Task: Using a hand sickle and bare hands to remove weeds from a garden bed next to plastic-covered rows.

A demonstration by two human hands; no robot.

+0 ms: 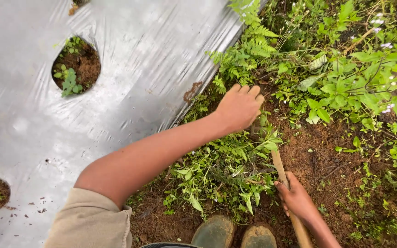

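Observation:
My left hand [239, 106] reaches forward over the weeds at the edge of the silver plastic mulch sheet [129, 78], its fingers curled down into the greenery; what it grips is hidden. My right hand [296, 198] is closed around a wooden tool handle [279, 166] that runs up toward the left hand, with its head hidden under leaves. A pile of cut green weeds [228, 172] lies between the two hands on brown soil [318, 147].
Two muddy boot toes [235, 233] show at the bottom edge. The mulch sheet has round planting holes [76, 65] with small seedlings. Ferns [249, 43] and dense weeds with small white flowers [364, 78] fill the right side.

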